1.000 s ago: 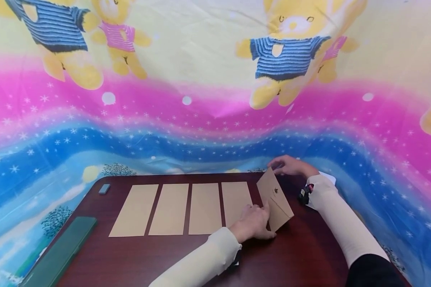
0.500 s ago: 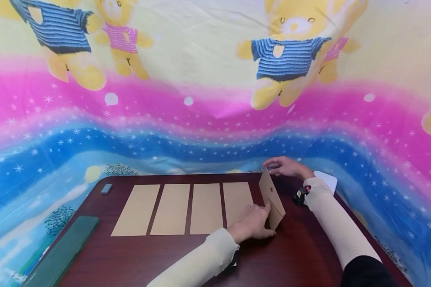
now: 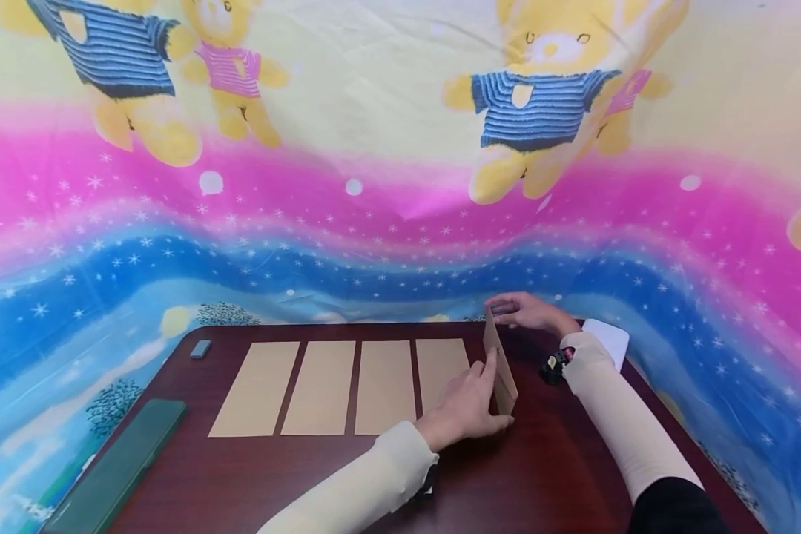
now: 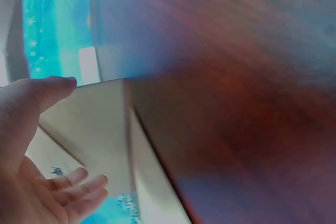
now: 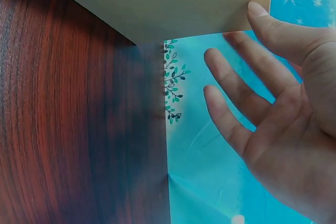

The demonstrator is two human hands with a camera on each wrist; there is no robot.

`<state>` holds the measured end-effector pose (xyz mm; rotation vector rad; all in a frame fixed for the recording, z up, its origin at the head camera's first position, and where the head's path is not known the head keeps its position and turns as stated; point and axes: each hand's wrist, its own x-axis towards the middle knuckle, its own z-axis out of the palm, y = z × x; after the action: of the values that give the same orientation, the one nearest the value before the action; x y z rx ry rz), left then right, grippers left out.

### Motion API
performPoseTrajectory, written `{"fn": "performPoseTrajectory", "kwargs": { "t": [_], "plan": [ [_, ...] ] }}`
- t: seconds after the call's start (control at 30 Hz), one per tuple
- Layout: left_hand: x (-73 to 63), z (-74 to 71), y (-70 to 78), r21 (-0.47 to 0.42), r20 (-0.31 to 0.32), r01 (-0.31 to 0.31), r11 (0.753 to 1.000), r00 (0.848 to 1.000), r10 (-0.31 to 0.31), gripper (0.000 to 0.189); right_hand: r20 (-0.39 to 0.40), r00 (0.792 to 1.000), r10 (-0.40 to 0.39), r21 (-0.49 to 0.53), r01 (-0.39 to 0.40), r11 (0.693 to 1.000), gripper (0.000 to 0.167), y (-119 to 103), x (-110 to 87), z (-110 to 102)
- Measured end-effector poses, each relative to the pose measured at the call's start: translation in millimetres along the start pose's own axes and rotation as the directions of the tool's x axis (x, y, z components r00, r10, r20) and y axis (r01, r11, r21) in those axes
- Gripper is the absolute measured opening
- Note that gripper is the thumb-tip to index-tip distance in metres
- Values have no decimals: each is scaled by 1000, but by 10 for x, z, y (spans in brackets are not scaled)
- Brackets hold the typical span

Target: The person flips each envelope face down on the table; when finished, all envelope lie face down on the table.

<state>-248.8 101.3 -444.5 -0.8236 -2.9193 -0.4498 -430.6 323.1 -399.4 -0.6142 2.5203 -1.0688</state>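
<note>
A tan paper envelope with a flap stands on its long edge at the right end of a row of flat tan envelopes. My right hand pinches its far upper corner between thumb and index finger; in the right wrist view its other fingers spread past the envelope. My left hand lies along its left face with the index finger straight, and the thumb reaches its near end. In the left wrist view the thumb tip overlaps the envelope edge, while the other fingers are loosely bent before the flap.
A long green box lies along the left edge of the dark red table. A small blue-grey block sits at the back left corner. Behind my right wrist is a white flat thing. A printed cloth hangs around the table.
The envelope has swung from a leftward-leaning slant to nearly upright, edge-on to the head view. My right hand has moved slightly left with its corner; the left index finger has slid farther up the face.
</note>
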Motion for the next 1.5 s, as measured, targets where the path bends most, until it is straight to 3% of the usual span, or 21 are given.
{"fn": "performPoseTrajectory", "kwargs": {
  "t": [0.17, 0.37, 0.53, 0.77, 0.93, 1.27, 1.5],
  "plan": [
    [4, -93, 53, 71, -85, -112, 991, 989, 118, 96, -4, 1000, -11, -6, 11, 1000, 49, 3, -18, 11],
    [6, -134, 100, 121, -106, -193, 974, 973, 206, 78, -18, 1000, -23, -18, 23, 1000, 37, -40, -48, 31],
    [13, -78, 118, 116, -73, -201, 973, 975, 210, 76, -23, 999, -29, -45, 28, 999, 26, -73, -67, 33],
    [-46, 114, 149, 136, -3, -177, 975, 984, 179, 100, 6, 999, -34, -28, 34, 999, 20, 8, -96, 34],
    [-80, 191, 168, 132, 13, -201, 971, 979, 201, 106, 8, 1000, -24, -17, 24, 1000, 21, 21, -97, 36],
    [-81, 150, 194, 43, -14, -245, 969, 969, 246, 97, -20, 1000, -20, -36, 20, 999, 21, -24, -170, -7],
    [-30, 61, 158, -31, -23, -244, 969, 970, 244, 93, -60, 998, -29, -36, 27, 999, 21, -43, -186, -91]
  ]
}}
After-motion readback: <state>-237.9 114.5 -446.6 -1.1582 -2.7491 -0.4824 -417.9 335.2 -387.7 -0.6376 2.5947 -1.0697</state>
